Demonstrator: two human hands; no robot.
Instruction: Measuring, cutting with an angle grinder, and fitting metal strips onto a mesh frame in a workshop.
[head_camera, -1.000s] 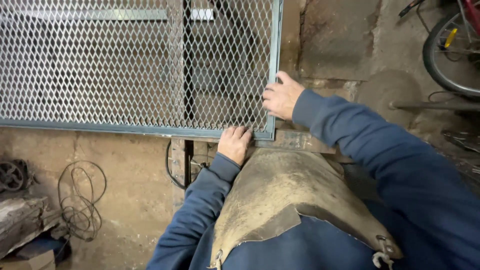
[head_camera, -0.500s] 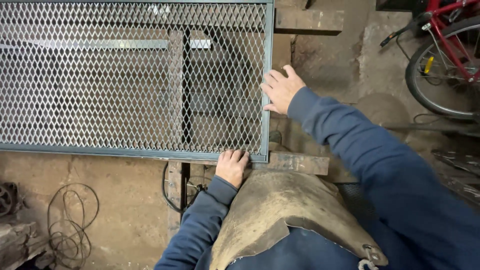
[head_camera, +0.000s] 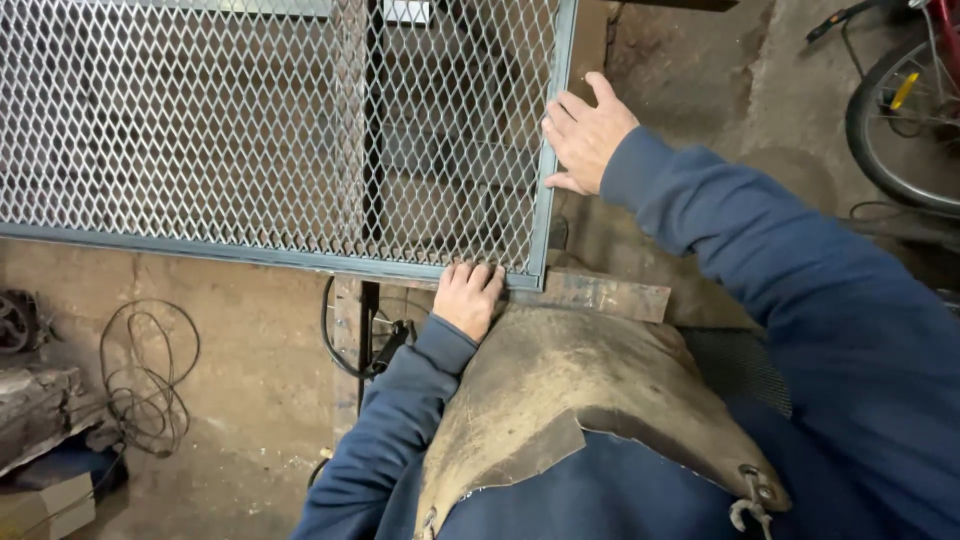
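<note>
A large panel of expanded metal mesh in a grey-blue steel frame (head_camera: 250, 255) lies flat across a support. My left hand (head_camera: 468, 296) grips the frame's near edge close to its right corner, fingers curled over the bar. My right hand (head_camera: 585, 132) rests flat against the frame's right side bar, fingers spread and pointing away from me. Both arms wear dark blue sleeves. A worn brown leather apron (head_camera: 560, 400) covers my lap just below the panel.
A rusty flat steel bar (head_camera: 610, 295) sticks out under the panel's corner. Coiled wire (head_camera: 145, 380) and scrap lie on the dirt floor at left. A black cable (head_camera: 340, 350) hangs by a post. A bicycle wheel (head_camera: 900, 120) stands at the far right.
The view has shifted so the panel sits lower and closer. My right hand has slid further along the right side bar, away from the corner. My left hand stays on the near edge.
</note>
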